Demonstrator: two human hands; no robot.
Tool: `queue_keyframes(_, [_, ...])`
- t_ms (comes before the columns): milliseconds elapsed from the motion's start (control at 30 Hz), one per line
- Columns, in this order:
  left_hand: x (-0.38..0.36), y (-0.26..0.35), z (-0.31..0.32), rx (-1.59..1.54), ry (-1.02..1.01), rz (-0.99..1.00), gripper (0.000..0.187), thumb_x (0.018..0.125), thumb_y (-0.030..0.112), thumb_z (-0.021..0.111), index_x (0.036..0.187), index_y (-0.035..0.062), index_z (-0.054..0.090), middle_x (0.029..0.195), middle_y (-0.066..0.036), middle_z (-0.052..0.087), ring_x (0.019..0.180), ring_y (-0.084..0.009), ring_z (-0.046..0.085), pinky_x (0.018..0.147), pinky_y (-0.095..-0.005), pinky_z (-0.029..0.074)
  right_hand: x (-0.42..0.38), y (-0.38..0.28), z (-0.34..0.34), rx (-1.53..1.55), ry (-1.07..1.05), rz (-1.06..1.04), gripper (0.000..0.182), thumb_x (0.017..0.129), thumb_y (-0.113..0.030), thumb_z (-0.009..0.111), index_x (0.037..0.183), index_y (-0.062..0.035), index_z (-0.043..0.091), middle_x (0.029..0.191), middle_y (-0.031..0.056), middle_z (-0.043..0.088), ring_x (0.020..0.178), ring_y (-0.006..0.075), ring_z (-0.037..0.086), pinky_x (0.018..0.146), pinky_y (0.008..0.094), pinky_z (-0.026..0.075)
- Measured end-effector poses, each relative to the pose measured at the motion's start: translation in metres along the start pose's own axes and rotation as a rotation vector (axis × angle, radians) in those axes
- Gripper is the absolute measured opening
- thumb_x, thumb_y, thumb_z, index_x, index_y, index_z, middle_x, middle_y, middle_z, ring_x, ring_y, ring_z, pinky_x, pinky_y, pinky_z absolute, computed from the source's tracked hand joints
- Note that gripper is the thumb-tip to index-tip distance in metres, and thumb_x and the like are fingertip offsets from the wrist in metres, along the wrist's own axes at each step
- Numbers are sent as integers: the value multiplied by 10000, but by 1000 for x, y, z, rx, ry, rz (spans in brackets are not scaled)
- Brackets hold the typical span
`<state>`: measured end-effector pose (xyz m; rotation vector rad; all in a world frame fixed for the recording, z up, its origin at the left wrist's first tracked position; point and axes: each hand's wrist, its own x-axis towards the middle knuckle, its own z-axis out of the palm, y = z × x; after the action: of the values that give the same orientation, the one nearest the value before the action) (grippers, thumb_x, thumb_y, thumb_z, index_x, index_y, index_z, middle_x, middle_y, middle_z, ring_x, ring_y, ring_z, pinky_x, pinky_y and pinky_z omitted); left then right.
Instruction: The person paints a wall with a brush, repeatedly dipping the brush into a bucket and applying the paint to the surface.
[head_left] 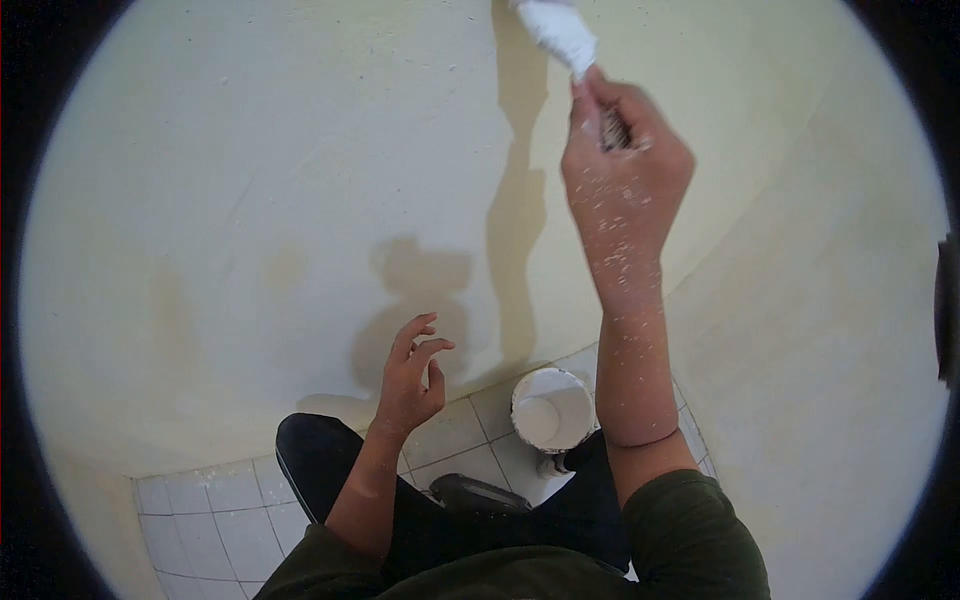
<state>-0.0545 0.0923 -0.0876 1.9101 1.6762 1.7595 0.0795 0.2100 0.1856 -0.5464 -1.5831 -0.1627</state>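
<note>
My right hand (630, 145) is raised against the pale wall (300, 150), closed around the handle of a paintbrush (558, 35). White paint coats the brush head, which reaches up to the top edge of the view. Specks of white paint dot the back of this hand and the forearm. Lower down, my left hand (410, 375) hangs in front of the wall with loosely curled, parted fingers and nothing in them. Between my knees stands a bucket (552, 410) with white paint inside and smears around its rim.
Light tiles (220, 520) cover the floor, meeting the wall just beyond my knees. A second wall (830, 350) joins at a corner on the right. Shadows of my arm and head fall on the wall ahead. A dark object (946, 310) shows at the far right edge.
</note>
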Motion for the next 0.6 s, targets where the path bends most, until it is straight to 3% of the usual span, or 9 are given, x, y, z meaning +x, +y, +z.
queue_keyframes(67, [0, -1, -1, -2, 1, 0, 402, 725, -142, 522, 1035, 66, 673, 1377, -154, 529, 1133, -310, 593, 817, -388, 494, -21, 1, 1, -55, -140, -28, 79, 900, -93, 660, 930, -24, 680, 719, 188, 634, 632, 394, 620, 582, 458, 486])
queue_keyframes(267, [-1, 3, -9, 27, 29, 5, 407, 724, -142, 517, 1038, 63, 673, 1382, -157, 526, 1142, -313, 589, 817, -390, 489, -139, 22, -9, -150, -458, 185, 119, 943, -133, 612, 1008, -49, 665, 711, 191, 595, 652, 398, 632, 587, 473, 499])
queue_keyframes(400, [-1, 5, -9, 25, 34, 15, 405, 727, -140, 515, 1043, 61, 669, 1392, -156, 520, 1146, -311, 584, 815, -386, 485, -241, 39, -11, -288, -796, 369, 152, 960, -146, 560, 1031, -51, 654, 687, 213, 591, 680, 433, 642, 610, 524, 508])
queue_keyframes(600, [-2, 3, -8, 45, 12, 22, 406, 730, -140, 515, 1045, 65, 668, 1391, -154, 520, 1147, -305, 583, 815, -381, 486, -334, 112, -2, -307, -1019, 540, 143, 846, -151, 674, 911, -49, 751, 819, 213, 698, 775, 407, 678, 722, 501, 530])
